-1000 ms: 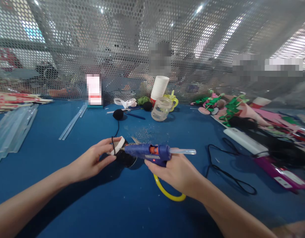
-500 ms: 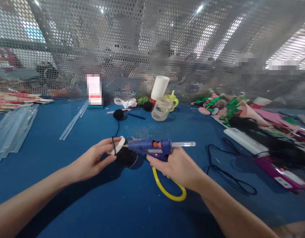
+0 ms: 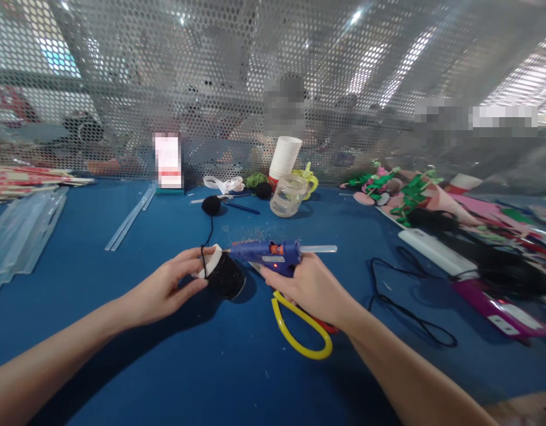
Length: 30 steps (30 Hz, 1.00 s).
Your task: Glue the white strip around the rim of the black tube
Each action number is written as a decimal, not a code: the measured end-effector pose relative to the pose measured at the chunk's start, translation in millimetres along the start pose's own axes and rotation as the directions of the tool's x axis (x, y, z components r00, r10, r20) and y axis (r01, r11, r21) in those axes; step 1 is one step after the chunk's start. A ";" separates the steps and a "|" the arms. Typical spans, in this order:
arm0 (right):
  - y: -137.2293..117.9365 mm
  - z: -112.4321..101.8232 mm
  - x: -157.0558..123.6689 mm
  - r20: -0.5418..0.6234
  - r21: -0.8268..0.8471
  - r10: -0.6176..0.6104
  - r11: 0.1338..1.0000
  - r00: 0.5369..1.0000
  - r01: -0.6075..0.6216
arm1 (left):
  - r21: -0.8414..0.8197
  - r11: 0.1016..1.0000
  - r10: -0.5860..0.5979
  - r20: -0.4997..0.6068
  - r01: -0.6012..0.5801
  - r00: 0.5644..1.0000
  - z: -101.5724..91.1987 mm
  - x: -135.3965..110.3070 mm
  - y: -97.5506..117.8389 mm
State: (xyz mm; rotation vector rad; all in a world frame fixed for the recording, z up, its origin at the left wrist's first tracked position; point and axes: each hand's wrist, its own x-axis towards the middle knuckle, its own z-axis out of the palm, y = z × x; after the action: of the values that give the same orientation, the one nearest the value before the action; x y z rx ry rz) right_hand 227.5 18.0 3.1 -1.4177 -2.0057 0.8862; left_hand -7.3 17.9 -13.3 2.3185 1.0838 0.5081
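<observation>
My left hand (image 3: pixel 170 287) pinches a small cup (image 3: pixel 222 272) lying on its side on the blue table (image 3: pixel 175 367); the cup has a white rim and is wrapped in black yarn. A black strand runs from it up to a black yarn ball (image 3: pixel 211 205). My right hand (image 3: pixel 311 287) grips a blue glue gun (image 3: pixel 273 253) with a clear glue stick (image 3: pixel 320 249) sticking out of its back. The gun's nozzle points left and sits close to the cup's rim. Yellow-handled scissors (image 3: pixel 299 331) lie under my right hand.
Clear glue sticks (image 3: pixel 24 234) lie at the left. A glass jar (image 3: pixel 288 195), white paper cups (image 3: pixel 285 155) and ribbon stand at the back by a perforated metal screen (image 3: pixel 237 89). Pink and green craft pieces (image 3: pixel 401 192), a white power strip (image 3: pixel 437 251) and a black cable (image 3: pixel 406 307) fill the right side.
My right hand has lifted the glue gun up and away from me, with its nozzle still by the cup rim. More of the scissors shows. My left hand has held still.
</observation>
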 end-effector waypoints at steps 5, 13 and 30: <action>0.4 0.6 2.4 0.004 -0.007 -0.003 1.000 1.000 0.003 | 0.002 1.000 -0.005 0.002 0.005 1.000 0.5 -0.4 0.5; 9.7 0.1 5.5 0.012 0.087 0.012 0.996 1.000 -0.013 | -0.012 1.000 -0.011 -0.020 0.010 1.000 1.0 0.0 0.4; 55.5 -3.0 50.3 -0.160 0.235 0.371 0.914 0.915 -0.330 | 0.129 0.989 0.088 -0.071 -0.078 0.994 6.7 -3.1 3.3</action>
State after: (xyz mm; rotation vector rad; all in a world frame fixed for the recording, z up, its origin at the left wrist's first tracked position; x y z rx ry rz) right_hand 247.5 79.5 -34.9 -1.7038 -1.4876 1.0191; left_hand -3.6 11.7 -17.0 2.4806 1.0866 0.5793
